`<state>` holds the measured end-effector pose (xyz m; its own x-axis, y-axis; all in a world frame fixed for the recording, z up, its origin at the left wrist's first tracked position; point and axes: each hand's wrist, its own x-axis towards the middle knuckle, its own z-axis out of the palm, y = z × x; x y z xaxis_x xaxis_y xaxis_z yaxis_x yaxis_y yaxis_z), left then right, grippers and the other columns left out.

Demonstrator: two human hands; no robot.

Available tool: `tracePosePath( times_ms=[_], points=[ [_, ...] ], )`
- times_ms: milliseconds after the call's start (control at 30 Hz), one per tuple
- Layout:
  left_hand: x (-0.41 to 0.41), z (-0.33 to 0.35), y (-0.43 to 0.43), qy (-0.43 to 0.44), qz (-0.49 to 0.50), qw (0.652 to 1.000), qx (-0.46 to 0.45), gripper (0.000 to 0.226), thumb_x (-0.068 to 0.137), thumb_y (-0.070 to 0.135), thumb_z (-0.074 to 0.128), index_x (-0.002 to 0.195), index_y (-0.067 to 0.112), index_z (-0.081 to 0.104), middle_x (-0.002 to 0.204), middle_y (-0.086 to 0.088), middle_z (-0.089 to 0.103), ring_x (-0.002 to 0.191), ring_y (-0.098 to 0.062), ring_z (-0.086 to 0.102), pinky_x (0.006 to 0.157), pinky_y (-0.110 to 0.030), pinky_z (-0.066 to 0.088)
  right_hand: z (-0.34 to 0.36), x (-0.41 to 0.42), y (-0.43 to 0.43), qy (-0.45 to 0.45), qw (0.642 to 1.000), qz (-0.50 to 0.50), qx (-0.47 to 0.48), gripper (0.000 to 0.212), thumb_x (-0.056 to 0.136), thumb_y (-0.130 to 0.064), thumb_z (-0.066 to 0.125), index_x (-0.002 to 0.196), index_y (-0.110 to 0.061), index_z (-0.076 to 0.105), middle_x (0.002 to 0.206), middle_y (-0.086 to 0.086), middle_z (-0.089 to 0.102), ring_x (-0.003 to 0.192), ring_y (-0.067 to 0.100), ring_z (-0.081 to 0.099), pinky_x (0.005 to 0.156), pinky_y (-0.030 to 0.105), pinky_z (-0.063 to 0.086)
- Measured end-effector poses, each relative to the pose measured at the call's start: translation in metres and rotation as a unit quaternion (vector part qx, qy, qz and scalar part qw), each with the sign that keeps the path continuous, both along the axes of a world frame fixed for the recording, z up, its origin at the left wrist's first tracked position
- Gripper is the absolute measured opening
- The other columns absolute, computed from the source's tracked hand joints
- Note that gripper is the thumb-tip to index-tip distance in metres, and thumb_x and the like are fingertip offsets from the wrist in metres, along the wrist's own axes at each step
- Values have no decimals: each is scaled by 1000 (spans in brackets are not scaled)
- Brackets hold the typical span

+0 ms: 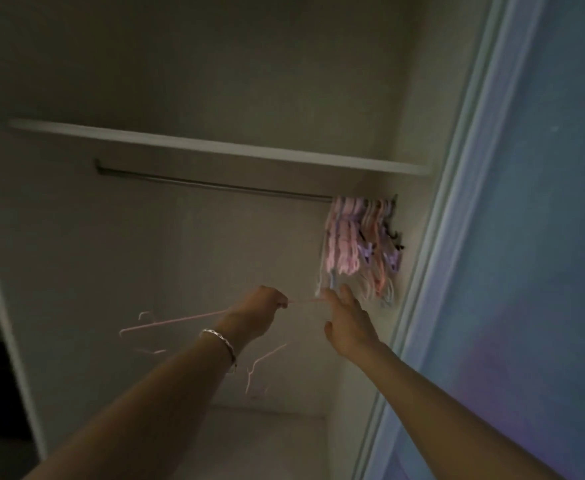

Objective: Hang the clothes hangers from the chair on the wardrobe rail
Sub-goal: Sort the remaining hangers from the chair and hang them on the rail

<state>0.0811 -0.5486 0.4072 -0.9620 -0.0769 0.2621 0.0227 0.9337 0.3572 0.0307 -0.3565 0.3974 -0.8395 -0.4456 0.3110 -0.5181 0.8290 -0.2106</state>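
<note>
Left hand curled tight, pinching the thin bar of a pink hanger, held almost level, low inside the wardrobe; silver bracelet on the wrist. Right hand spread, fingers straight, tips touching the hanger's right end, just under the bunch of hung hangers. More pink hangers blurred below the left hand, their hold unclear. Bunch of pink, lilac and dark pieces crowded at the right end of the metal rail, beneath a white shelf. Pale walls in dim light; bluish door frame at right.
</note>
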Motion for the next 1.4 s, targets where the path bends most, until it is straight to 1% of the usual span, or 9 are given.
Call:
tracePosePath(
  times_ms=[133, 300, 467, 633, 867, 1000, 1067, 1167, 1400],
  points=[
    [20, 28, -27, 47, 93, 993, 60, 30, 95, 7, 45, 114, 13, 68, 112, -13, 68, 106, -29, 62, 86, -27, 45, 11, -7, -26, -43, 993, 25, -104, 90, 85, -7, 55, 152, -29, -1, 159, 9, 8, 139, 31, 30, 99, 37, 45],
    [35, 44, -57, 123, 206, 947, 212, 29, 92, -2, 45, 103, 6, 70, 98, -18, 70, 85, -30, 62, 67, -23, 39, 10, -7, -47, -204, 974, 20, -98, 67, 95, -41, 47, 147, -5, 24, 148, 17, 38, 128, 29, 46, 102, 31, 40],
    [41, 33, -79, 121, 301, 893, 311, 30, 89, -3, 44, 98, 6, 71, 104, -18, 69, 94, -31, 65, 78, -29, 51, 2, 0, -53, -552, 811, 41, -190, 38, 92, -44, 55, 111, -11, 53, 94, 16, 60, 70, 22, 62, 55, 26, 52],
    [32, 5, -99, 25, 352, 846, 400, 26, 90, -2, 48, 109, -2, 65, 108, -19, 66, 107, -35, 63, 67, -33, 52, 13, -40, -67, -290, 934, 5, -207, 15, 80, -8, 65, 66, -13, 69, 69, 9, 67, 58, 18, 62, 50, 21, 50],
    [-19, -21, -108, -94, 354, 757, 541, 38, 96, 0, 40, 59, 4, 35, 29, -8, 45, 54, -20, 39, 27, -13, 36, 56, -70, -109, -162, 917, 73, -357, 23, 89, -8, 59, 67, -13, 64, 58, 1, 60, 44, 6, 54, 41, 17, 41],
    [-87, 5, -123, -53, 326, 865, 377, 30, 97, 6, 39, 67, 8, 39, 101, -19, 66, 96, -31, 60, 86, -32, 49, 79, -112, -150, -29, 944, 77, -321, 31, 93, -15, 55, 70, 2, 66, 64, 15, 64, 49, 12, 54, 46, 28, 44],
    [-121, 27, -133, 72, 291, 924, 236, 19, 91, 6, 44, 108, 2, 52, 134, -19, 48, 122, -35, 49, 101, -38, 42, 91, -138, -166, 23, 970, 57, -235, 30, 91, -10, 53, 62, -1, 57, 68, 19, 62, 61, 11, 49, 50, 28, 27],
    [-169, 63, -147, 173, 207, 960, 77, 72, 84, 7, 50, 149, 16, 23, 155, -10, 22, 140, -29, 26, 113, -41, 28, 116, -173, -181, 64, 981, 34, -178, 41, 90, -13, 53, 52, -12, 38, 62, 10, 47, 67, 11, 47, 58, 28, 24],
    [-245, 103, -152, 151, 121, 972, -137, 83, 88, 15, 46, 153, 27, -5, 160, -1, -10, 148, -24, -9, 121, -47, 1, 166, -239, -192, 96, 966, 6, -241, 22, 97, -17, 49, 98, -2, 66, 104, 21, 66, 103, 31, 60, 85, 35, 44]
  ],
)
